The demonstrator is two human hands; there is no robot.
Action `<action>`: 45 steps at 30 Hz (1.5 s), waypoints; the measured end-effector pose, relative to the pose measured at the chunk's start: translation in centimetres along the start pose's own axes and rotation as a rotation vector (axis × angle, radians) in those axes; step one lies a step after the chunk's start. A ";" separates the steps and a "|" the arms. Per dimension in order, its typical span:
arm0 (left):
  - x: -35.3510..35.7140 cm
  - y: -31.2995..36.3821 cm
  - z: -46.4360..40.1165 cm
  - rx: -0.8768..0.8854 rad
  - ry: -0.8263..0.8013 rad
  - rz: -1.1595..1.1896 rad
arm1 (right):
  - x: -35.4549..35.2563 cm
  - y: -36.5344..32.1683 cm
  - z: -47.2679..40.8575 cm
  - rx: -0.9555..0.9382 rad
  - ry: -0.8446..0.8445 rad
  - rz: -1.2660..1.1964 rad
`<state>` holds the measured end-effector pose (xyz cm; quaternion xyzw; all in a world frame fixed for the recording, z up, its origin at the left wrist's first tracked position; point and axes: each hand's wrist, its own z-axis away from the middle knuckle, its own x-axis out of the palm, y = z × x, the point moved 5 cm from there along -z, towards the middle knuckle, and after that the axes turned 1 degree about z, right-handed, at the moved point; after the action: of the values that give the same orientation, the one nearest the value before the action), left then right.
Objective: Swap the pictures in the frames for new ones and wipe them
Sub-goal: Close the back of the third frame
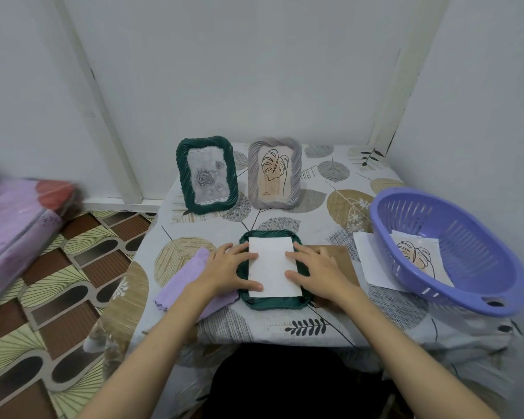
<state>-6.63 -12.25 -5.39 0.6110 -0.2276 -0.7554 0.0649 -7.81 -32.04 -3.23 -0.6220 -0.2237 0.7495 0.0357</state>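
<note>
Head view: my left hand (229, 267) and right hand (316, 267) lie flat, fingers nearly straight, pressing the white rectangular paper sheet (273, 267) into the back of the dark green ribbed frame (273, 303) lying face down on the counter (330, 325). Neither grip encloses anything.

The brown cardboard backing board (339, 261) lies under my right hand; the lilac folded cloth (182, 282) lies beneath my left wrist.

Risk: uneven finger pressure may skew or crease the sheet, preventing the backing board from seating.
</note>
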 end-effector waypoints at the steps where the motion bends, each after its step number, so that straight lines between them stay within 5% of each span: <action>1: 0.0 -0.1 0.0 -0.004 0.004 0.001 | -0.6 0.5 0.1 0.038 0.064 -0.016; 4: 0.1 -0.4 -0.1 -0.031 0.008 -0.008 | -2.6 3.5 1.0 0.298 0.257 -0.022; 6: 0.2 -0.5 -0.1 -0.054 -0.006 -0.007 | -2.9 5.1 1.8 0.460 0.234 -0.023; 15: 0.2 -0.3 0.0 -0.066 -0.048 -0.004 | -2.1 4.9 3.3 0.593 0.257 0.129; 28: 0.2 -0.1 0.1 -0.060 -0.025 0.049 | -3.5 4.6 3.5 0.242 0.564 -0.386; 32: 0.2 0.0 0.3 -0.056 -0.010 0.054 | -4.0 3.1 2.9 0.190 0.437 -0.496; 38: 0.4 0.9 0.6 -0.041 0.010 0.062 | -2.2 -0.1 0.9 0.233 0.152 -0.276; 45: 0.2 0.6 0.6 -0.035 0.002 0.077 | -1.2 -1.8 0.3 0.278 0.167 -0.146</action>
<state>-7.34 -12.75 -5.26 0.6015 -0.2375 -0.7555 0.1050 -8.24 -30.96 -1.38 -0.6532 -0.1585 0.7145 0.1941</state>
